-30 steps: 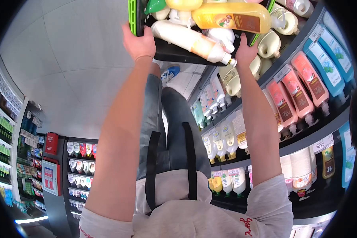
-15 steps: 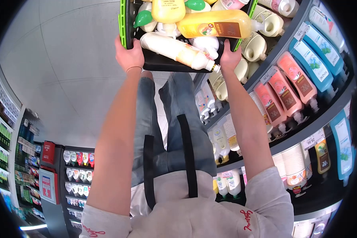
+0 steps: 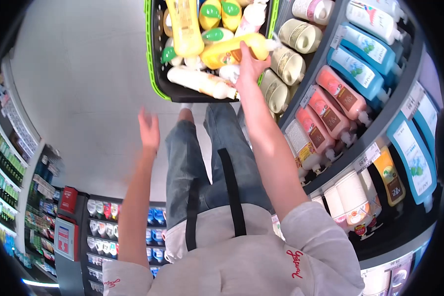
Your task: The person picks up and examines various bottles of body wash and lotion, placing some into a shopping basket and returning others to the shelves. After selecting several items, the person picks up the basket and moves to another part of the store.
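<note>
Our left hand (image 3: 149,129) is open, fingers spread, slightly blurred; our right arm reaches far, its hand (image 3: 253,65) partly curled.

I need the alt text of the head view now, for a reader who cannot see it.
A person's right hand grasps a yellow pump bottle in a black, green-rimmed basket of bottles; the left hand is open. Shelves of pink and blue bottles curve along the right.

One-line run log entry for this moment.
left hand: open, clear of green-rimmed basket | right hand: on yellow pump bottle, grip unclear | basket: holds assorted bottles
</note>
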Demonstrator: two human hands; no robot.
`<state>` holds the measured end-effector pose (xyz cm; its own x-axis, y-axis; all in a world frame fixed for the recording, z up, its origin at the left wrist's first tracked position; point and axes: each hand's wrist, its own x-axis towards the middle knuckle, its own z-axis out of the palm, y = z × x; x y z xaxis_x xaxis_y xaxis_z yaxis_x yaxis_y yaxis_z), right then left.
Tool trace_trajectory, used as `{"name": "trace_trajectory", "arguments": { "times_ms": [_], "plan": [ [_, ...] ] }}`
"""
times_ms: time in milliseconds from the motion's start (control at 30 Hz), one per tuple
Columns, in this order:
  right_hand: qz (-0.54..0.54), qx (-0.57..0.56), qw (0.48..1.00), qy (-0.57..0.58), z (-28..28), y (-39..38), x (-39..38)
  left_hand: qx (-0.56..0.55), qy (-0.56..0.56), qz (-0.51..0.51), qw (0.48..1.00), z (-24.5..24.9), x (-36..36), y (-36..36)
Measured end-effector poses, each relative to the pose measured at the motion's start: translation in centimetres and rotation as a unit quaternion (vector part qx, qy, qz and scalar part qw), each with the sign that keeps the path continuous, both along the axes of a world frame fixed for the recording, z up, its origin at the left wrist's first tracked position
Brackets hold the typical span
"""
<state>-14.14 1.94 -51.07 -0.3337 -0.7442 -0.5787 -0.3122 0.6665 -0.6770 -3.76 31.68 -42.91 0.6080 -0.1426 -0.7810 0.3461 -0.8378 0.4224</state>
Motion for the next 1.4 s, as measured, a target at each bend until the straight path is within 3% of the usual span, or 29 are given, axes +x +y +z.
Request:
{"name": "trace_trajectory", "arguments": {
  "times_ms": [33, 133, 167, 233, 267, 300, 333, 367, 400, 433, 467, 600, 667, 733, 867, 933, 1000, 1033, 1100, 1133, 1200, 1233, 1300, 1333, 1400],
  "plan": [
    [-0.050, 0.063, 0.993, 0.088, 2.3, -1.0, 2.5, -0.027, 0.017, -0.017, 0.999, 0.4, -1.4, 4.9],
    [-0.123, 0.080, 0.987, 0.070, 2.5, -1.7, 4.3, -0.011, 0.063, 0.130, 0.989, 10.6, -4.1, 9.3],
    [-0.130, 0.046, 0.985, 0.100, 1.2, -1.6, 4.5, 0.024, 0.077, 0.195, 0.977, 13.9, -4.7, 9.4],
    [-0.139, -0.071, 0.979, 0.133, -1.1, -0.9, 4.1, 0.036, 0.069, 0.212, 0.974, 18.4, -5.9, 12.2],
    [-0.190, -0.169, 0.965, 0.067, -3.9, -0.4, 3.6, 0.032, 0.045, 0.197, 0.979, 19.7, -6.7, 14.5],
    [-0.209, -0.182, 0.960, 0.044, -3.9, -0.9, 3.9, 0.053, 0.048, 0.203, 0.977, 20.7, -7.1, 16.4],
    [-0.109, -0.141, 0.983, 0.054, -3.5, -0.8, 3.1, 0.071, 0.050, 0.213, 0.973, 20.8, -7.2, 18.2],
    [-0.126, -0.096, 0.986, 0.057, -4.3, -0.3, 2.5, 0.084, 0.037, 0.214, 0.972, 21.4, -6.8, 18.1],
    [-0.154, -0.031, 0.987, 0.025, -1.5, -0.5, 2.4, 0.103, 0.032, 0.223, 0.969, 22.5, -6.8, 18.1],
    [-0.104, -0.022, 0.993, 0.058, 1.6, -0.5, 2.7, 0.098, 0.016, 0.236, 0.967, 23.2, -6.4, 18.2],
    [-0.055, -0.020, 0.994, 0.093, 4.1, -0.7, 2.9, 0.098, 0.011, 0.190, 0.977, 23.4, -5.6, 18.1],
    [0.030, -0.197, 0.980, 0.021, 6.1, 0.9, 1.2, 0.044, -0.002, 0.072, 0.996, 22.3, 0.2, 15.8],
    [0.048, -0.198, 0.978, 0.043, 9.9, 1.2, 0.6, -0.003, -0.017, 0.084, 0.996, 22.9, 3.7, 12.8],
    [0.019, -0.203, 0.979, -0.005, 14.5, 1.2, 1.0, -0.078, -0.041, 0.088, 0.992, 23.1, 6.7, 10.4],
    [0.080, -0.225, 0.970, 0.043, 22.8, 2.1, 0.8, -0.112, 0.013, 0.018, 0.993, 22.4, 11.4, 5.8],
    [0.069, -0.225, 0.971, -0.039, 26.4, 2.9, 0.9, -0.146, -0.007, -0.012, 0.989, 22.7, 13.1, 3.1],
    [0.119, -0.258, 0.957, -0.055, 28.6, 4.2, 0.2, -0.175, -0.048, -0.174, 0.968, 24.3, 13.8, -1.2],
    [0.133, -0.248, 0.955, -0.093, 31.2, 4.7, 0.7, -0.194, -0.056, -0.176, 0.963, 25.4, 14.1, -3.6],
    [0.148, -0.248, 0.949, -0.128, 37.2, 6.4, 2.0, -0.291, -0.039, -0.279, 0.914, 28.8, 14.1, -7.6],
    [0.200, -0.258, 0.929, -0.174, 39.2, 7.1, 2.4, -0.301, -0.042, -0.280, 0.911, 30.6, 14.1, -9.2],
    [0.299, -0.266, 0.895, -0.199, 41.0, 8.2, 2.7, -0.356, -0.086, -0.469, 0.804, 33.7, 14.5, -11.8],
    [0.311, -0.264, 0.885, -0.225, 42.4, 8.8, 3.3, -0.363, -0.089, -0.469, 0.800, 34.3, 14.7, -12.7],
    [0.326, -0.268, 0.872, -0.250, 44.4, 9.5, 5.0, -0.430, 0.149, -0.460, 0.763, 34.9, 14.9, -14.1],
    [0.349, -0.275, 0.856, -0.264, 45.0, 9.7, 5.5, -0.432, 0.147, -0.461, 0.761, 35.0, 14.8, -13.9],
    [0.368, -0.239, 0.837, -0.327, 48.0, 9.5, 6.9, -0.458, 0.287, -0.365, 0.758, 35.2, 14.9, -13.0]
  ]
}}
